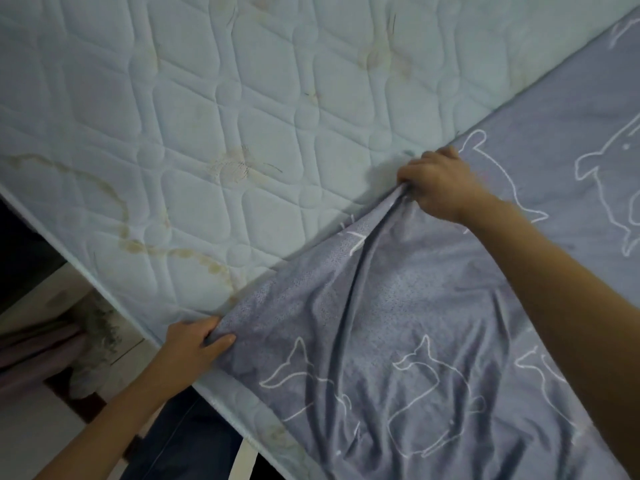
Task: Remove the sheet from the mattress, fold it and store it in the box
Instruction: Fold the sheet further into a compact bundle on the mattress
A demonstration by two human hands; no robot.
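Showed the mattress [207, 98] bared over the upper left, with its quilted, stained top as open room up to the top and left borders. Traced the mattress's near edge diagonally down the lower left, with floor [34, 427] beyond it. Found the sheet [398, 323], grey-blue with white outline animals, lying on the mattress's right and lower part and reaching the right and bottom borders.

Held the sheet's end at the mattress edge in the left grip [194, 348], with the thumb on top and the fingers curled into the cloth. Held a bunch of the sheet's free edge in the right grip [440, 181], knuckles up, fingers fully curled, farther in on the mattress top, with creases fanning from it toward the lower right.

Traced the sheet's free edge, its long line, diagonally from the left grip through the right grip to the upper right corner.
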